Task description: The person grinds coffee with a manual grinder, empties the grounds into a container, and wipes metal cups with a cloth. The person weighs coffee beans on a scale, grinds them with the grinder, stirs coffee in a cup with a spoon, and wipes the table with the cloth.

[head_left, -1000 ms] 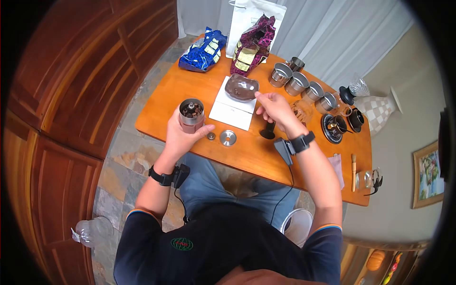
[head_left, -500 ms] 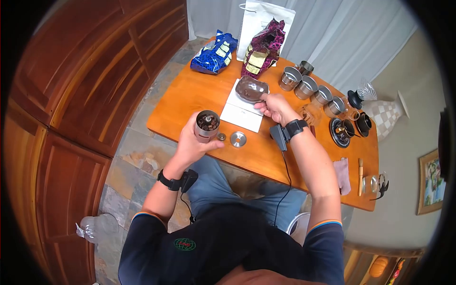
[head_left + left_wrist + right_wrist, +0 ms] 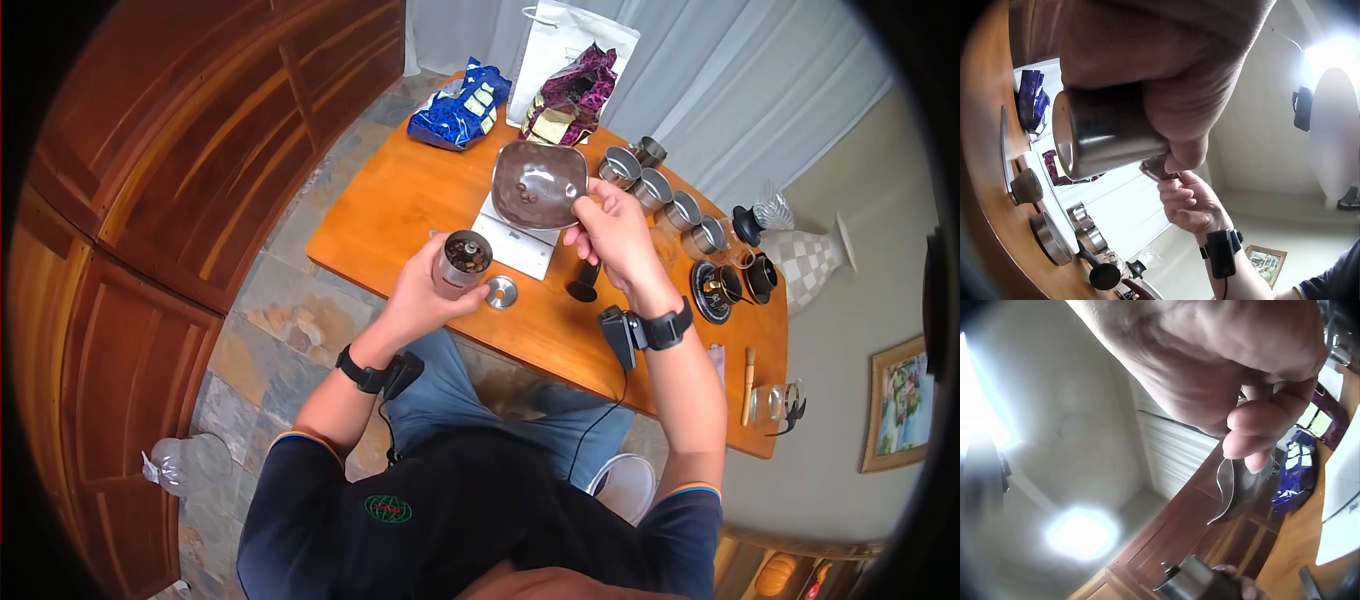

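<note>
brown dish in right hand

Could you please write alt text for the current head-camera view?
A left hand holds a metal grinder with dark beans inside, while the right hand holds a brown dish bearing a few more beans above a flat white device on a wooden table; beyond are a blue bag, a purple bag and metal cups.

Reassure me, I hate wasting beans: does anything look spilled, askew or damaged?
Nothing clearly stands out. The left hand grips the grinder, beans inside; a few more lie within the dish in the right hand, and no spill shows.
</note>
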Demonstrator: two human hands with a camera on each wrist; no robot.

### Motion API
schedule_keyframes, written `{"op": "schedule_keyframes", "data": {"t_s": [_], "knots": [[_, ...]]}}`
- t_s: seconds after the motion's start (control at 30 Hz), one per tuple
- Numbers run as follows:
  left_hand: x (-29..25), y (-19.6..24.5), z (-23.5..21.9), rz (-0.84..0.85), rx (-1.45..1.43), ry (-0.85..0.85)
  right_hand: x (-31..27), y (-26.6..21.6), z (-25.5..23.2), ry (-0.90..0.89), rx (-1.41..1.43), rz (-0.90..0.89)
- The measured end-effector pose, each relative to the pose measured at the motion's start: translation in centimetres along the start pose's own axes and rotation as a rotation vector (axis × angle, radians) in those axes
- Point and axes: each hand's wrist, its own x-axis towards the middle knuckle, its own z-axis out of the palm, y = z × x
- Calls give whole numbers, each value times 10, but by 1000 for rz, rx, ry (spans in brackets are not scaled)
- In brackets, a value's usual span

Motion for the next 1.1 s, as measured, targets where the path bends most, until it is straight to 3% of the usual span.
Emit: {"op": "schedule_keyframes", "data": {"t_s": [0.2,0.47,0.53,0.77,1.1], "knots": [[0,11,8,-16,-89,-64,-28,-25,17,48,-90,-215],[-2,11,7,-19,-67,-75,-36,-22,24,85,-260,-262],[-2,11,6,-22,-79,-74,-34,-18,23,91,-371,-365],[-1,9,6,-101,-140,-155,-37,-16,27,196,-430,-453],[0,7,7,-98,-168,-158,-44,-14,36,351,-728,-894]]}}
